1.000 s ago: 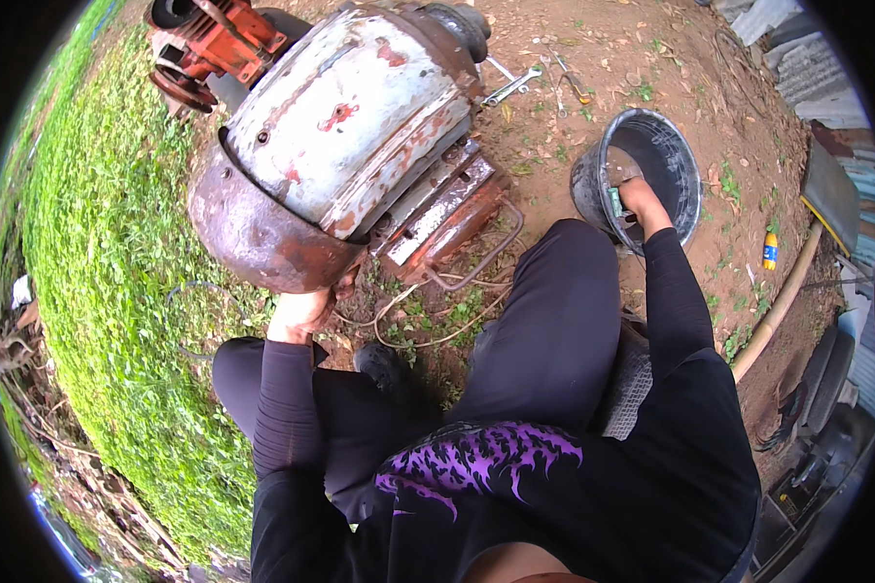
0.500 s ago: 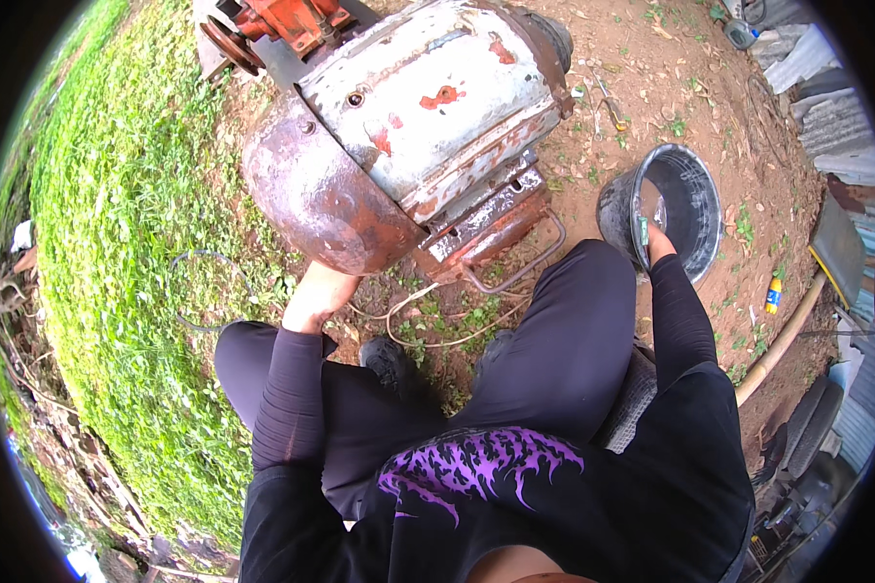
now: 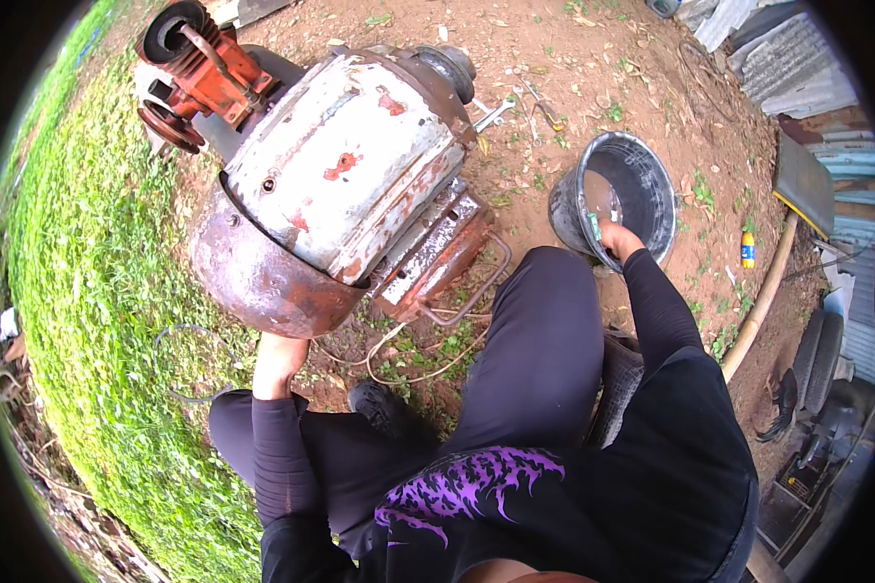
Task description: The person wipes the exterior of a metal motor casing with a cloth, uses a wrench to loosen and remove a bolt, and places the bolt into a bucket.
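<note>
A large electric motor (image 3: 311, 160) with worn white paint and rust lies in front of me, with a rusty rounded end cover (image 3: 262, 277). My left hand (image 3: 282, 355) is at the lower edge of that cover; its fingers are hidden underneath. To the right stands a black bucket (image 3: 659, 189) with murky brownish water (image 3: 601, 189) in it. Over its near rim reaches my right hand (image 3: 620, 239), fingers closed round a small green-and-white thing (image 3: 594, 223) whose kind I cannot make out.
An orange-red compressor pump (image 3: 209, 73) with a pulley sits beyond the motor. A metal handle (image 3: 501, 262) sticks out of its base, and a cable (image 3: 379, 364) lies below. Wrenches (image 3: 496, 115) lie on the dirt. At right are a yellow-and-blue bottle (image 3: 748, 250) and a wooden pole (image 3: 763, 296).
The whole view has shifted, so the motor and bucket appear farther left. My right hand shows more fully inside the bucket's rim. My left hand stays at the end cover.
</note>
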Demonstrator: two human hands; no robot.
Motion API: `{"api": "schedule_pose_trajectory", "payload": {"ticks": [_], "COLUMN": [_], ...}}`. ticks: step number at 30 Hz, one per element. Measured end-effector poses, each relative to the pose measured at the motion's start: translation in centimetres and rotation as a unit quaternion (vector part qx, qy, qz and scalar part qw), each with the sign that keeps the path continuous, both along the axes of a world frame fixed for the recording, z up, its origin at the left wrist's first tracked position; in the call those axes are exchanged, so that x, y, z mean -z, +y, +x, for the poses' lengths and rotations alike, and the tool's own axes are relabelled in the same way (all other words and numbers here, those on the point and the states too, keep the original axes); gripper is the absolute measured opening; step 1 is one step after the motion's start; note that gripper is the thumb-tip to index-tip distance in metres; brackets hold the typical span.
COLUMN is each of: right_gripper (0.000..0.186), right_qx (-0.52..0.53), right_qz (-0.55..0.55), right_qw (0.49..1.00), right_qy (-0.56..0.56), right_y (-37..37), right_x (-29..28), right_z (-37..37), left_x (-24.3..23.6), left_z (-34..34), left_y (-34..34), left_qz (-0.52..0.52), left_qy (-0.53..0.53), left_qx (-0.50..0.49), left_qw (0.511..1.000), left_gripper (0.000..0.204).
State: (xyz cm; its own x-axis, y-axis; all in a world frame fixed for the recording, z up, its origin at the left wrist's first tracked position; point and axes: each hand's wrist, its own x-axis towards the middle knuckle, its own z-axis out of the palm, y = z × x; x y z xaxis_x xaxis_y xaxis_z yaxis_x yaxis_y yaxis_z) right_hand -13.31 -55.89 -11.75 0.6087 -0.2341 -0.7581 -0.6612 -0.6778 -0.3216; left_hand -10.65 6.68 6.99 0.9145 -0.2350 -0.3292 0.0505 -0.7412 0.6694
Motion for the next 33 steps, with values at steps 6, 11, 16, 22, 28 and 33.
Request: {"api": "schedule_pose_trajectory", "payload": {"ticks": [6,11,16,22,28,33], "right_gripper": [0.042,0.032,0.050,0.061,0.070,0.053], "right_qx": [-0.216,-0.057,0.220,0.296,0.390,0.199], "right_qz": [-0.058,0.059,0.177,0.239,0.277,0.186], "right_qw": [0.968,0.982,0.956,0.923,0.876,0.942], "right_qy": [-0.110,-0.171,-0.075,-0.051,-0.063,-0.196], "right_y": [-3.5,-4.6,-4.7,-0.5,2.5,3.7], "right_x": [2.4,2.7,0.1,-4.3,-4.6,-5.6], "right_z": [-2.0,-4.5,-1.9,-0.2,-0.1,-2.4], "left_x": [-1.7,-0.5,0.0,-0.6,0.8,0.3], "left_z": [1.0,0.3,-1.0,-0.8,-0.2,0.1], "left_y": [-0.7,-1.5,-2.6,-2.5,-1.5,-0.6], "left_qz": [-0.109,0.154,0.186,0.130,0.164,0.158], "left_qy": [-0.075,0.096,0.147,0.139,0.134,0.136], "left_qx": [0.084,0.112,0.247,0.208,0.198,0.185], "left_qw": [0.988,0.977,0.940,0.960,0.957,0.960], "left_gripper": [0.032,0.021,0.022,0.027,0.030,0.026]}}
